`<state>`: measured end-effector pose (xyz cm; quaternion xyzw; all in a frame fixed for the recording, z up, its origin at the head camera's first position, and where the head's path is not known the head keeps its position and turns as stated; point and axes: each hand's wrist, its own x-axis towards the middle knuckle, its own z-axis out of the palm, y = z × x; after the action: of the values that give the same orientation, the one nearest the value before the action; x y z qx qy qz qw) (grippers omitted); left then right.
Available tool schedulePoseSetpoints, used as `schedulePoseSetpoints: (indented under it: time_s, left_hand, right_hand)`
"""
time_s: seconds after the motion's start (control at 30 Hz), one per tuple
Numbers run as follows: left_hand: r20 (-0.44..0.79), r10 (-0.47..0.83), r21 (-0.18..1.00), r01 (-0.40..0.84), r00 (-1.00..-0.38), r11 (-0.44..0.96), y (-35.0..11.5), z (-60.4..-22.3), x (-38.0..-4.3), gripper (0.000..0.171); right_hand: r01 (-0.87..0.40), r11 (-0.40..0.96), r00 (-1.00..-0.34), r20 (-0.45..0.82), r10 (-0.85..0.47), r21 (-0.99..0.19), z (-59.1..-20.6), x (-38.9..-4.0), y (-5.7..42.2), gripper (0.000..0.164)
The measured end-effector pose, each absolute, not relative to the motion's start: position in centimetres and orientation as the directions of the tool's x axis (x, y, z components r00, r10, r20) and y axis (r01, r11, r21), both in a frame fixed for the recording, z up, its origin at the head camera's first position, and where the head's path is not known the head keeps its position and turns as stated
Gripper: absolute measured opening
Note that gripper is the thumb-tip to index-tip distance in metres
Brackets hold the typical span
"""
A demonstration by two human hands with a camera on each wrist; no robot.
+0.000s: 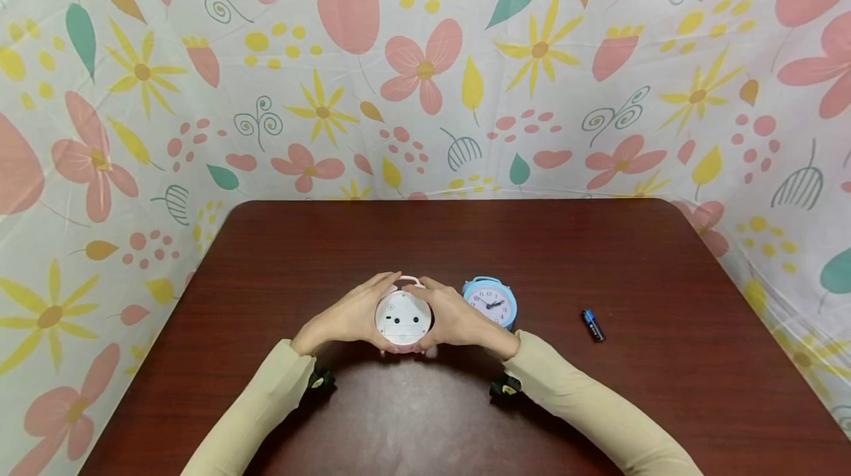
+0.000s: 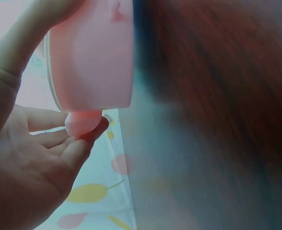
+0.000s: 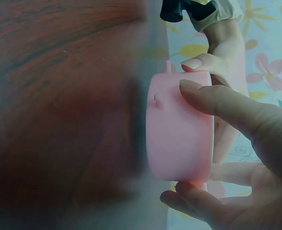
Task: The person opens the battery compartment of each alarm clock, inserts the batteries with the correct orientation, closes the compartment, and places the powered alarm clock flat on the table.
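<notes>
A pink alarm clock (image 1: 402, 318) is turned with its white back and two dark knobs toward the head camera. My left hand (image 1: 359, 315) grips its left side, thumb along the lower edge and fingers near the handle. On the opposite side, my right hand (image 1: 457, 318) holds the clock, thumb low and fingers high. In the left wrist view the clock's smooth pink casing (image 2: 93, 57) stands beside the tabletop. The right wrist view shows that casing (image 3: 179, 139) between my right thumb and fingers, with the left hand behind. Its dial is hidden.
A light-blue alarm clock (image 1: 490, 301) lies face up, partly behind my right hand and wrist. Farther right on the dark wooden table (image 1: 319, 239) is a blue and black battery (image 1: 593, 325). A flower-patterned cloth (image 1: 425, 114) hangs behind the table.
</notes>
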<state>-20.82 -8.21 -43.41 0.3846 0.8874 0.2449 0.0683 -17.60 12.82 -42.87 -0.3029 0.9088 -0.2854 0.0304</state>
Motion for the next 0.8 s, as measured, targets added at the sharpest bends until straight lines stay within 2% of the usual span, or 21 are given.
schedulePoseSetpoints:
  time_s: [0.33, 0.8]
  left_hand:
    - [0.08, 0.688, 0.531, 0.615, -0.721, 0.583, -8.5, -42.7, -21.1, 0.117]
    - [0.144, 0.699, 0.536, 0.649, -0.7, 0.54, -8.3, -41.7, -21.5, 0.115]
  right_hand:
    - [-0.557, 0.612, -0.8, 0.163, -0.578, -0.562, -42.1, -17.7, 13.2, 0.093]
    - [-0.555, 0.587, -0.811, 0.224, -0.541, -0.59, -41.5, -17.3, 14.1, 0.091]
